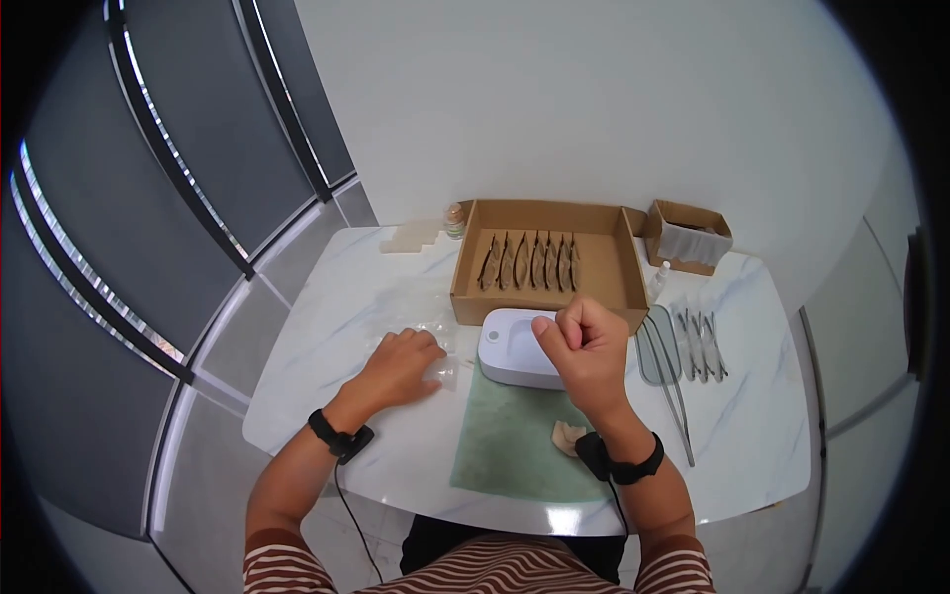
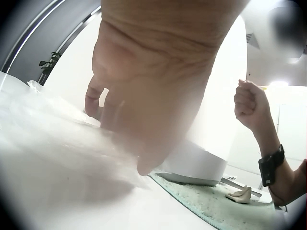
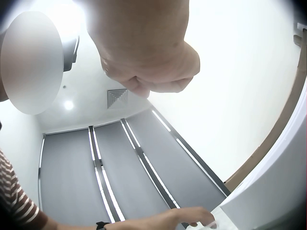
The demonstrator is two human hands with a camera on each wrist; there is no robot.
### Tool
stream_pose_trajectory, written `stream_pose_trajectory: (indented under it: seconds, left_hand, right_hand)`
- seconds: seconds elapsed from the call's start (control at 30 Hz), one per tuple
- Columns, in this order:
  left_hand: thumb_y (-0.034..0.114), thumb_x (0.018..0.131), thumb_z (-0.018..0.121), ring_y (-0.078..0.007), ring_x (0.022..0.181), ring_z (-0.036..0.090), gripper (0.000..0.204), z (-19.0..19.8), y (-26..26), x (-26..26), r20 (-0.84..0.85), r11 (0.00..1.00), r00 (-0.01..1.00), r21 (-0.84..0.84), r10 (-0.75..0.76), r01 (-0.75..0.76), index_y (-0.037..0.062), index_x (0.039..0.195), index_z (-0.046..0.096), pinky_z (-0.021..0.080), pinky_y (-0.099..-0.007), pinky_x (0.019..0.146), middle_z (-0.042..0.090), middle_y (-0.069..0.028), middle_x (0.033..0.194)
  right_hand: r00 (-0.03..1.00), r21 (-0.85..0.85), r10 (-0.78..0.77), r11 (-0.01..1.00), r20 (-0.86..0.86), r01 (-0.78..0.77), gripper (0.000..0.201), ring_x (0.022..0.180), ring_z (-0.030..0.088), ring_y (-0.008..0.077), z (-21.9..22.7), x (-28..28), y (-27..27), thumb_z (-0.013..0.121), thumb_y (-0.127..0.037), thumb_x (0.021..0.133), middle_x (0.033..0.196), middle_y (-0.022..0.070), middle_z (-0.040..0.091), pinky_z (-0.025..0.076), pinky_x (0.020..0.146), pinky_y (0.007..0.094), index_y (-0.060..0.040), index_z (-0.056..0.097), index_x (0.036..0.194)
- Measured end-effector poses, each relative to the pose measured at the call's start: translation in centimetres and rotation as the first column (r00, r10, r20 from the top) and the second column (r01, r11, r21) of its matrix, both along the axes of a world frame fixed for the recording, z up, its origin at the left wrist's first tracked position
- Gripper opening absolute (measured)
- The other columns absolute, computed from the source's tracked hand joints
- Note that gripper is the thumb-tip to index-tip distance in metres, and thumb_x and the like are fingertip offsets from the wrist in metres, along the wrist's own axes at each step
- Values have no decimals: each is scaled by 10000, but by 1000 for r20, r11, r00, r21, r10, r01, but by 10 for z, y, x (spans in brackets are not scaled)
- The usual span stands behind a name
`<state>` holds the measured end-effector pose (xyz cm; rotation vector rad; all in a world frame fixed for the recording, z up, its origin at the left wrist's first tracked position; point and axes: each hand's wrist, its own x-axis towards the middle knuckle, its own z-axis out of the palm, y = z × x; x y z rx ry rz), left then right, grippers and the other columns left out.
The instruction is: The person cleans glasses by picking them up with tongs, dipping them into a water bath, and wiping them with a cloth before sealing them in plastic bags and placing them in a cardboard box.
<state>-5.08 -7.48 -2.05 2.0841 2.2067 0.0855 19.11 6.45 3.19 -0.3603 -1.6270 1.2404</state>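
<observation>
My left hand [image 1: 401,368] rests on thin clear plastic bags [image 1: 443,372] left of the green mat, its thumb and fingers apart. In the left wrist view the fingers reach down to the clear plastic [image 2: 62,136], partly hidden behind the palm. My right hand [image 1: 592,351] is raised in a fist with the thumb along its side, and nothing shows in it. It overlaps a white oblong device [image 1: 510,368] with a round button at the back edge of the green mat [image 1: 505,436]. A folded beige piece [image 1: 567,438] lies on the mat by the right wrist.
Behind the device stands an open cardboard box [image 1: 614,282] with several slim brown items in a row. A small carton [image 1: 701,267], a spray bottle [image 1: 659,280], a grey-green tray [image 1: 650,361] and bagged slim items [image 1: 701,346] are at the right. A jar [image 1: 454,222] stands back left.
</observation>
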Motion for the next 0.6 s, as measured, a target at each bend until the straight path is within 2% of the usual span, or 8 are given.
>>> stream_pose_trajectory:
  seconds: [0.07,0.2,0.27,0.33,0.4,0.47,0.53,0.6]
  left_hand:
    - [255,798,789,-288,1161,562,420,4,-3,-2,21,999,1000,40,18,-19,81,1168,690,435,-420,990,630,-91,1209]
    - [206,773,799,-331,1071,618,402,11,-14,-14,79,960,997,279,11,-32,55,1131,693,466,-429,965,680,-126,1115]
    - [122,735,812,-364,986,651,388,17,-14,-12,144,910,990,411,-8,-52,33,1091,688,502,-434,910,701,-148,1024]
    - [85,737,804,-355,1004,644,381,24,-16,-10,164,892,986,445,4,-77,25,1087,664,501,-420,910,689,-145,1044]
    - [65,739,798,-367,994,641,392,30,-17,-6,212,851,977,510,12,-121,23,1103,657,498,-424,898,685,-160,1034]
    - [45,751,781,-354,1014,642,388,37,-16,-2,209,861,978,494,18,-121,18,1111,639,496,-405,918,674,-160,1061]
    - [37,768,759,-328,1040,646,382,50,-18,5,322,821,945,524,57,-228,6,1123,622,485,-376,953,673,-151,1074]
    - [41,796,728,-291,1077,643,355,57,-17,10,358,814,932,525,53,-248,-2,1129,612,470,-367,993,679,-139,1096]
  right_hand:
    - [1000,6,12,1000,2,-12,393,597,333,36,-1,-1,2,734,-10,846,618,-56,410,294,510,234,-92,394,669]
    - [999,26,-14,1000,30,13,368,581,359,60,-2,-2,4,728,-20,848,601,-20,420,312,505,256,-79,409,672]
    - [994,173,-69,983,79,55,335,562,394,106,-1,-4,3,720,-46,851,591,34,441,342,500,297,-60,430,685]
    - [995,160,-62,986,80,49,408,563,334,107,-7,-9,5,761,-60,851,598,0,405,319,505,295,-87,395,672]
    - [992,150,-29,989,127,10,389,555,351,122,-7,-9,4,748,-63,858,588,18,400,334,504,313,-70,404,678]
    - [988,151,-22,988,152,-2,381,550,359,132,-7,-9,5,746,-60,855,584,28,402,340,507,318,-64,408,680]
    - [986,157,13,987,166,-40,373,546,367,141,-8,-10,5,744,-57,852,579,38,404,347,509,323,-59,411,682]
    - [989,229,9,972,149,-43,359,538,378,162,-8,-11,5,741,-47,842,575,49,418,353,510,330,-55,418,685]
